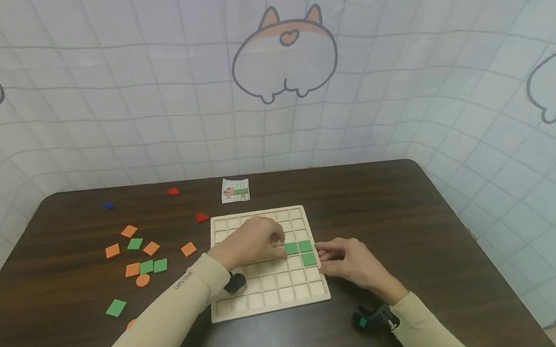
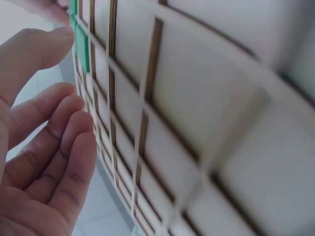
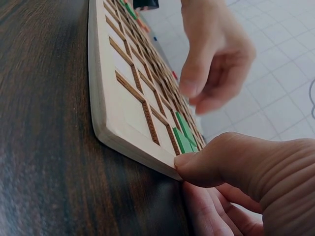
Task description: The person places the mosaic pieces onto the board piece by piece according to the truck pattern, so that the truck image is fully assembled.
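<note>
Green squares, three in number, are set in the right-hand columns of a pale wooden board; the board is laid flat on a dark surface. Two squares are placed side by side in one row; the third is seated below the rightmost, on the near side.

Left hand: held over the board, just left of that row. Its grip is loosely curved; a gap is seen between thumb and fingertips in the left wrist view, with nothing held. Whether the leftmost square is touched cannot be told.

Right hand: the board's right edge is pinched, thumb on the rim, fingers below it.

Key relation: the two-square row is aligned left to right between the hands. Its left end is nearer the left grip, its right end nearer the right.

Loose orange squares and green pieces are scattered well left of the board, on the left arm's side. A printed card is placed beyond the far edge.
</note>
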Demonstrator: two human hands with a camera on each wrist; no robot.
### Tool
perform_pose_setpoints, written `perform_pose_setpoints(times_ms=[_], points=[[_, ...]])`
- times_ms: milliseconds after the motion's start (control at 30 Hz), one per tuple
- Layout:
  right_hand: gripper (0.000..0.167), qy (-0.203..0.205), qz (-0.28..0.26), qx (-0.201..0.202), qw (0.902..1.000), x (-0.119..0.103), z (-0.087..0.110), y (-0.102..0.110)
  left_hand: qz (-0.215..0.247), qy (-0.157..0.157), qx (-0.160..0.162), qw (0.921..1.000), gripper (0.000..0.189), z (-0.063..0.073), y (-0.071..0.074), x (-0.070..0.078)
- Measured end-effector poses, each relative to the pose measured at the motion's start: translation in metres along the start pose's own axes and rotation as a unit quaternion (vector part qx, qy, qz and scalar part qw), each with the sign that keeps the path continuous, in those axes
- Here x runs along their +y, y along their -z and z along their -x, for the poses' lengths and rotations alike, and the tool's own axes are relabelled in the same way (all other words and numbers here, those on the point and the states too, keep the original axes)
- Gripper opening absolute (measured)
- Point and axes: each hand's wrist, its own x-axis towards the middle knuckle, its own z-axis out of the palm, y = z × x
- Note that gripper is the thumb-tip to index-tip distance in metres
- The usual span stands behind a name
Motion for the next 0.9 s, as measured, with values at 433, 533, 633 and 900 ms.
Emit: perform_pose_setpoints(times_ms=[433, 533, 633, 900], points=[[0.053, -0.01, 0.024, 0.013, 0.9996, 0.013, -0.002, 0.018, -0.003, 0.048, 0.04, 0.998, 0.021, 0.052, 0.041, -0.03], [0.053, -0.01, 0.026, 0.01, 0.9996, 0.015, -0.002, 0.021, -0.007, 0.061, 0.049, 0.9969, 0.019, 0.068, 0.047, -0.038], [0.053, -0.013, 0.027, 0.01, 0.9995, 0.017, -0.002, 0.025, -0.008, 0.068, 0.06, 0.9958, 0.019, 0.084, 0.053, -0.046], [0.055, -0.012, 0.038, 0.01, 0.9991, 0.023, -0.001, 0.031, 0.0, 0.109, 0.07, 0.9916, 0.02, 0.127, 0.069, -0.065]])
